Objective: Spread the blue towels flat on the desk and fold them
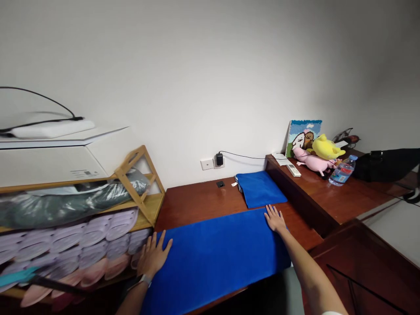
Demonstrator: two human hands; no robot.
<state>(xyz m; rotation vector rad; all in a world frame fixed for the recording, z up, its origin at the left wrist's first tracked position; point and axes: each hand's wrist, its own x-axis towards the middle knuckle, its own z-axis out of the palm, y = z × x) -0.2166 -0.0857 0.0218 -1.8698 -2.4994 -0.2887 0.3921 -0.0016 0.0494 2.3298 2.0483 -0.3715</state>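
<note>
Blue cloth (216, 258) lies under both spread hands (275, 218).

At nine o'clock, the long white box (52, 164) ran past the edge; toward eight, the pale purple slippers (95, 229) were blurred. The black fabric bag (383, 165), at three, was cut off.

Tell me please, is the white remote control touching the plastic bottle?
Apart. The head view shows it: bare brown wooden surface lies between the white remote control and the plastic bottle, which is farther to the right.
</note>
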